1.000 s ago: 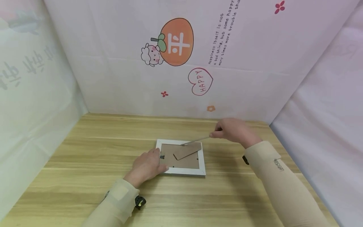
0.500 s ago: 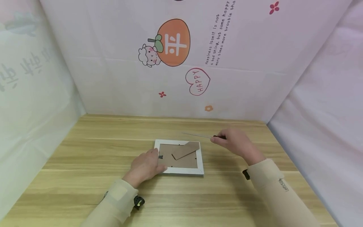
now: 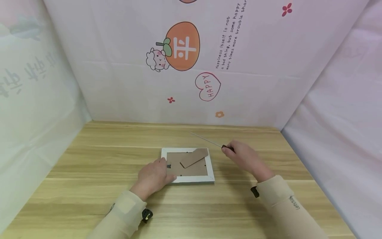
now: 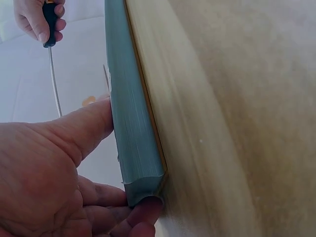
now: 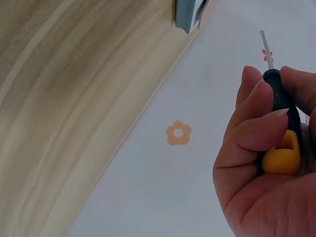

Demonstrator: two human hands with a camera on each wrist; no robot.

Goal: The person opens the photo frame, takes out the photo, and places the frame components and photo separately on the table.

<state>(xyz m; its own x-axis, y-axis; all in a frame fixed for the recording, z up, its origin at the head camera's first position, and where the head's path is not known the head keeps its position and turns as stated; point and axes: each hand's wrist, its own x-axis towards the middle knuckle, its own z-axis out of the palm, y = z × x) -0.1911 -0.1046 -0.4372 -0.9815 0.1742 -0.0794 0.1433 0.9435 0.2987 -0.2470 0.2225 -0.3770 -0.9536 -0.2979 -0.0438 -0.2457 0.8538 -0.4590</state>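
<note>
A white picture frame (image 3: 194, 179) lies face down on the wooden table, its brown backing board (image 3: 195, 171) and slanted stand leg (image 3: 194, 158) uppermost. Several small dark tabs sit round the board's edge. My left hand (image 3: 153, 176) grips the frame's left side; in the left wrist view the thumb (image 4: 94, 121) lies against the back and fingers curl round a corner. To the right of the frame, my right hand (image 3: 244, 157) holds a screwdriver (image 5: 282, 98) with a dark handle and yellow end. Its thin shaft (image 3: 206, 139) points up and left, tip apart from the frame.
Wooden table (image 3: 98, 159) surrounds the frame on all sides. A white printed cloth (image 3: 125, 89) hangs behind the table, and further cloths stand at left and right. Both forearms wear beige sleeves (image 3: 277, 192) with dark bands at the wrists.
The screwdriver tip has left the frame's far edge and swung up and away. My right hand has moved slightly nearer to me. The left hand keeps its hold on the frame.
</note>
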